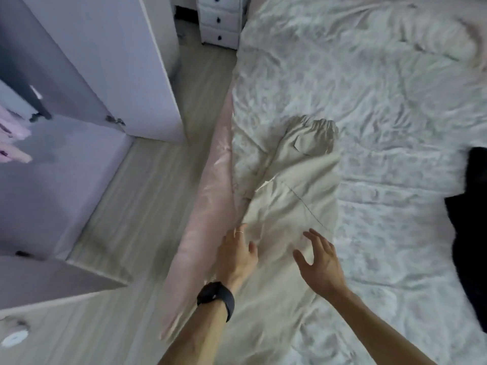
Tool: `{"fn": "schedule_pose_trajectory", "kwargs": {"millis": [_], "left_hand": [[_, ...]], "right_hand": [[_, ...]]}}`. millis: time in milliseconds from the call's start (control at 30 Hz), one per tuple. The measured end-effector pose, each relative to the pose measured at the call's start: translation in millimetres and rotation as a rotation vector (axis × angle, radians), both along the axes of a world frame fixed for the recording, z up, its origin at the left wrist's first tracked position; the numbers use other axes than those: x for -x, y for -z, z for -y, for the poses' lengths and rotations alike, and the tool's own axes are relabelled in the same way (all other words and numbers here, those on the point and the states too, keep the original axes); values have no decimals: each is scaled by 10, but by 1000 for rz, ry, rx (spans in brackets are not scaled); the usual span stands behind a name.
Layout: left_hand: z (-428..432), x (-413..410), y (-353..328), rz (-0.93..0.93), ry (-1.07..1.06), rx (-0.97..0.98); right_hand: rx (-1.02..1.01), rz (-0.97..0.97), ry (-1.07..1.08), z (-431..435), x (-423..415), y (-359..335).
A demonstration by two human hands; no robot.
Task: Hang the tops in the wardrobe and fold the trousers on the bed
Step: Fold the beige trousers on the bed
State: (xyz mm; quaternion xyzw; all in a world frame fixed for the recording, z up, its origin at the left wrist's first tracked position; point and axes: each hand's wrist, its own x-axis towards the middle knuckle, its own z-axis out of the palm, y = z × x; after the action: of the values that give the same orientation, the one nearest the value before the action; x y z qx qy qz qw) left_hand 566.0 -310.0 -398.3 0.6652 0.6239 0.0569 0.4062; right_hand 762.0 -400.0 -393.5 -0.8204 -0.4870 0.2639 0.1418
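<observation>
Done so far: pale pink tops (13, 138) hang inside the open wardrobe (79, 61) on the left, so the hanging looks at least partly finished.
Left to do: the beige trousers (297, 185) lie full length and unfolded on the bed (369, 88). A black garment (471, 206) waits at the bed's right edge, and through the blur it may be a top or trousers.
Trousers, place: near the left side of the bed, with the elastic waistband at the far end and the legs running towards the near edge.
Left grip (237, 254): released, fingers straight and loosely spread, at the left edge of the trouser legs. It seems to touch the cloth but holds nothing.
Right grip (320, 262): released, fingers fanned, over the middle of the legs just right of the other grip. Contact is unclear.
Relation: the trousers lie under both grips and stretch away beyond them.
Step in hand: probably smoothing the legs flat before the first fold.
</observation>
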Motion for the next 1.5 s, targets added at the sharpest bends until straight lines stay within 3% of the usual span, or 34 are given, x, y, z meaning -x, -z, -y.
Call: {"fn": "schedule_pose_trajectory", "kwargs": {"millis": [167, 300, 400, 467, 633, 800, 867, 1000, 1133, 1200, 1267, 1400, 1500], "left_hand": [[-717, -505, -149, -13, 98, 19], [-1372, -1062, -86, -22, 124, 10], [-1820, -1412, 12, -39, 93, 47], [-2088, -1679, 142, -38, 77, 60], [-2524, -2134, 445, -58, 36, 129], [-2744, -2338, 589, -95, 7, -21], [-2815, -2380, 583, -130, 30, -14], [-2896, -2582, 412, -31, 41, -2], [-3025, -3359, -77, 226, 99, -117], [-3108, -3868, -262, 237, 152, -199], [-3153, -4306, -337, 136, 215, -254], [-2784, -4610, -282, -179, 340, -271], [-1934, -4456, -111, -140, 639, -456]], "right_hand": [[-8, -102, 248, -394, -647, -7], [-1, -394, 608, -926, -1305, 119], [28, -709, 763, -1327, -1667, 213], [73, -881, 791, -1523, -1873, 292], [206, -952, 773, -1707, -2145, 621], [171, -1127, 759, -1872, -2291, 800], [102, -1102, 678, -1995, -2335, 731], [-203, -792, 618, -1945, -2508, 438], [-544, -531, 818, -1810, -3085, -53], [-613, -348, 876, -1883, -3425, -203], [-560, -301, 846, -1933, -3678, -249], [-226, -490, 846, -1579, -3715, 114], [-88, -572, 1058, -895, -3394, 504]]}}
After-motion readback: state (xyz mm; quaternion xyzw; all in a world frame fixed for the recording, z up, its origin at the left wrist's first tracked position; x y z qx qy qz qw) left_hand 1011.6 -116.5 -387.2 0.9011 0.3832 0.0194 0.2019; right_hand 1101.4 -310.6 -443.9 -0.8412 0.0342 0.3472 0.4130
